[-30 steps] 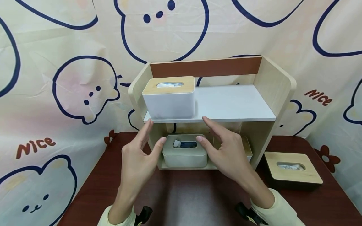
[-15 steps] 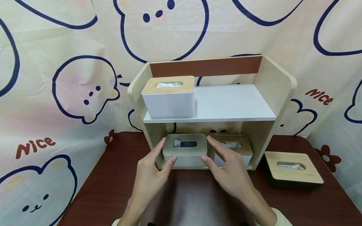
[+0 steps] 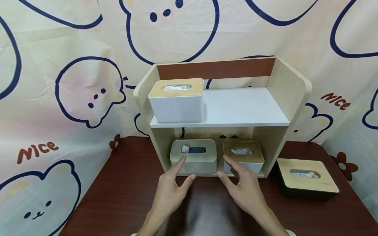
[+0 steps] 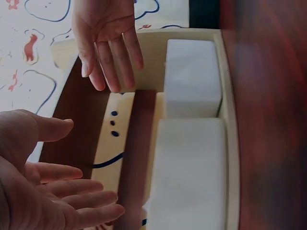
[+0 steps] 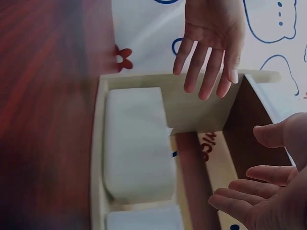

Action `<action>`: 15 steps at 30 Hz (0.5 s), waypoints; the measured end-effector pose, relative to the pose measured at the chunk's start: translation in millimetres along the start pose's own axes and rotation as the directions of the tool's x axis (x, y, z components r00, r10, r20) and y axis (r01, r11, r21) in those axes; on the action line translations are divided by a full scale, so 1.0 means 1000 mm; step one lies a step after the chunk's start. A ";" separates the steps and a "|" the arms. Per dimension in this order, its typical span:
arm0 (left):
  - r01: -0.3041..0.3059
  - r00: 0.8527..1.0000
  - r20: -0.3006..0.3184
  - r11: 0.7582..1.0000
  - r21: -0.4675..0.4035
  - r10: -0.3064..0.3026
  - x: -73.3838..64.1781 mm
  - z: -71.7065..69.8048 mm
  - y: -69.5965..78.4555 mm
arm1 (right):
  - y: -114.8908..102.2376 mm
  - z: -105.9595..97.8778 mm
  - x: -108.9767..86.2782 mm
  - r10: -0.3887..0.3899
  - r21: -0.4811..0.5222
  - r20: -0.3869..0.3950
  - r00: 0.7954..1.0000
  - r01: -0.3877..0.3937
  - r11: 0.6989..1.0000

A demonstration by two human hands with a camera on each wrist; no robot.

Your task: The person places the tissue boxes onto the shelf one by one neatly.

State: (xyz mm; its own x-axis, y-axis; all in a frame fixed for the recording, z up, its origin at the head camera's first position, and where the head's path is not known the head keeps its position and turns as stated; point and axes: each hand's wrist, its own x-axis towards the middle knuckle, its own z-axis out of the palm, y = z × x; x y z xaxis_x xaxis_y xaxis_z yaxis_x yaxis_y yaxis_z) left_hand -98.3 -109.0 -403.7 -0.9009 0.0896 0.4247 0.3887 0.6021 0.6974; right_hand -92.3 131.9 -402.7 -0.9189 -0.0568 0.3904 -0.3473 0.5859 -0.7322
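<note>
Head view: left hand (image 3: 170,193) and right hand (image 3: 245,189), fingers loosely extended and holding nothing, hover before the gray-green tissue box (image 3: 200,165) and lower wood-lidded tissue box (image 3: 256,154); both stand low in the shelf unit (image 3: 249,106), opening upward (presumably for easy pulling).

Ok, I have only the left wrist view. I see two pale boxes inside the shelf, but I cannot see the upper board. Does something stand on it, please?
Observer: Yes, a white box with a wooden lid stands at the left end of the upper board.
Operator: Thank you. And the two boxes below, do they have the same lid?
Observer: No, the left box has a grey-green lid, the right box a wooden one.
Operator: Can you see something in the slot of the left box?
Observer: Yes, something white shows at the slot's left end.
</note>
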 end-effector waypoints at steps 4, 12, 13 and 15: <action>0.023 0.999 0.035 1.000 -0.009 -0.023 0.000 0.008 0.000 | 0.012 0.001 -0.005 0.008 -0.024 -0.026 1.000 -0.008 1.000; 0.040 0.996 0.078 0.998 -0.041 -0.037 0.003 0.025 0.002 | 0.029 -0.006 -0.010 0.058 -0.071 -0.019 0.998 -0.060 0.996; 0.045 0.995 0.088 0.998 -0.049 -0.040 0.003 0.028 0.002 | 0.031 -0.007 -0.011 0.064 -0.077 -0.017 0.998 -0.065 0.995; 0.051 0.993 0.109 0.997 -0.059 -0.044 0.002 0.033 0.003 | 0.036 -0.011 -0.013 0.071 -0.097 -0.017 0.997 -0.072 0.993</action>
State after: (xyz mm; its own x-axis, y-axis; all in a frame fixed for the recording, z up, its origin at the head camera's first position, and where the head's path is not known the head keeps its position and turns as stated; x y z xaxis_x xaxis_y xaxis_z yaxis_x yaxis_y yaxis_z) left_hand -105.6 -80.6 -420.1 -0.9329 0.1490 0.3279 0.3531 0.5580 0.7510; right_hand -90.7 162.9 -428.1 -0.9379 -0.0012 0.3468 -0.2601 0.6638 -0.7013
